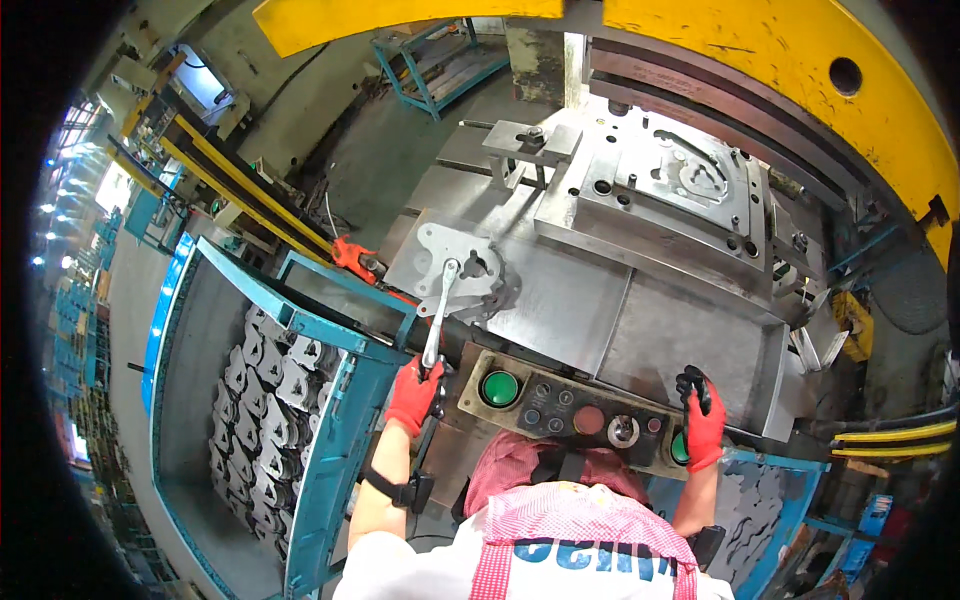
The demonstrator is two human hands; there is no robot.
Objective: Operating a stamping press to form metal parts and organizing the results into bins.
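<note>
My left hand (410,398), in a red glove, is closed round the handle of a long silver hand tool (437,325). The round head of this tool rests on a flat grey metal plate (435,240) with holes, which seems to lie on top of others like it at the left of the steel table. In a red glove with black fingertips, my right hand (705,420) hovers over the right end of the control panel (560,405). Its fingers are loosely bent and apart, with nothing seen in them. A green button (681,447) shows just beside that wrist.
A steel die (670,190) with pins and a cut-out shape sits at the far right, under a yellow press frame (740,50). At left stands a blue bin (300,320) full of stamped parts (265,410). An orange-red tool (355,258) lies by the table edge.
</note>
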